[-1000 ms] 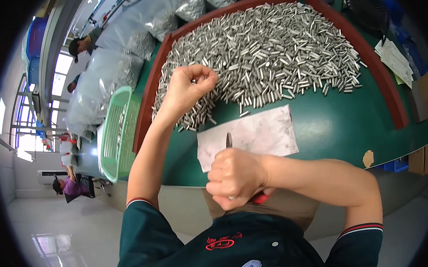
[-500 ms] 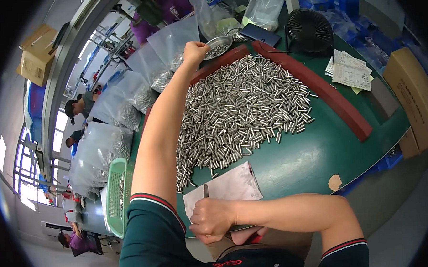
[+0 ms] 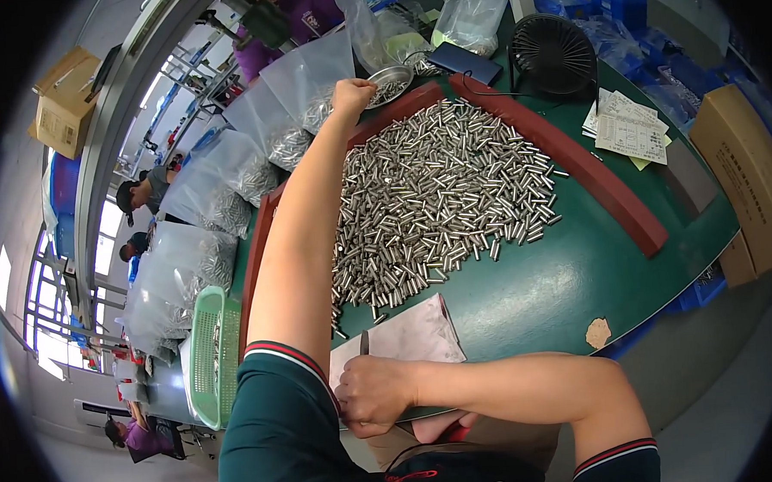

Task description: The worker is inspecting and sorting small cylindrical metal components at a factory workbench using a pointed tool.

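Observation:
My left arm stretches far forward. Its hand [image 3: 353,96] is closed in a pinch at the left rim of a round metal dish [image 3: 393,74] of small metal parts; anything between the fingertips is too small to make out. Close to my body, my right hand [image 3: 374,395] makes a fist around a slim grey tool with a flat tip [image 3: 365,342], its kind unclear because the hand covers most of it. Under that tip lies a stained pale cloth [image 3: 424,332]. Beyond it spreads a large heap of short metal pins [image 3: 436,196].
Dark red bars [image 3: 572,164] border the heap on the green table [image 3: 526,295]. Bags of pins [image 3: 249,165] and a green basket [image 3: 212,361] line the left. A black fan [image 3: 554,54], a dark blue flat case [image 3: 466,63] and papers [image 3: 629,131] lie beyond. Other people work farther off.
The view has shifted slightly. My left hand stays at the dish, its fingertips a little nearer the parts; my right fist has moved slightly left, still around the grey tool.

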`<state>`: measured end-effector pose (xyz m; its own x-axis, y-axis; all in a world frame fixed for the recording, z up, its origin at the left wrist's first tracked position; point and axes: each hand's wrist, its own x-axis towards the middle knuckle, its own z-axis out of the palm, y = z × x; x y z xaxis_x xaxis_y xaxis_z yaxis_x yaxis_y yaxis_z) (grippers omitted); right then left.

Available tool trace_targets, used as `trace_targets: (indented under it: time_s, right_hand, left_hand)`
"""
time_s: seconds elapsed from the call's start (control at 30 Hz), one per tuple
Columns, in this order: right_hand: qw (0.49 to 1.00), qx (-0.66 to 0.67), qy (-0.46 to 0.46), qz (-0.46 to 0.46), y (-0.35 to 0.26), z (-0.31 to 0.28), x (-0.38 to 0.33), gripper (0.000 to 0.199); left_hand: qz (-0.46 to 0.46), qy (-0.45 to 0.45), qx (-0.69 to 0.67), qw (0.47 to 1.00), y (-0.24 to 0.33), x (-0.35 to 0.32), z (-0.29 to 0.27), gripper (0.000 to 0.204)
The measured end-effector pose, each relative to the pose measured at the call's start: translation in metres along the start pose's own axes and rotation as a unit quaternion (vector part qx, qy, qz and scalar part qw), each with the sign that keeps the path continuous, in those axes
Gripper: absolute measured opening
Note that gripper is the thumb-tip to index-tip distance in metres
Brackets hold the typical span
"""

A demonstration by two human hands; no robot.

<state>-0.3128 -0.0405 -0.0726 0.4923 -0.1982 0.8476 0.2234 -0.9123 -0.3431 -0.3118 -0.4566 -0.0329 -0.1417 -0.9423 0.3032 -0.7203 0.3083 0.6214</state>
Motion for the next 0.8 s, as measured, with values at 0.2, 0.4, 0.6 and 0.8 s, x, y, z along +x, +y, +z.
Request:
trace_targets:
  time_s: [0.2, 0.4, 0.6, 0.8]
  right_hand:
    - [1.0, -0.018, 0.002, 0.008, 0.003, 0.002, -0.002, 0.02]
    - [1.0, -0.013, 0.012, 0.012, 0.004, 0.001, -0.006, 0.019]
    - [1.0, -0.006, 0.017, 0.02, 0.005, 0.001, -0.007, 0.019]
    - [0.999, -0.027, 0.021, 0.009, 0.007, -0.001, -0.002, 0.018]
  left_hand:
    - [-0.017, -0.047, -0.065, 0.997, -0.01, 0.001, 0.002, 0.011]
    - [-0.022, -0.056, -0.049, 0.997, -0.002, -0.008, 0.009, 0.011]
    - [-0.013, -0.022, -0.047, 0.999, 0.0, -0.015, 0.014, 0.012]
    - [-0.079, 0.001, -0.149, 0.986, -0.002, -0.021, -0.009, 0.014]
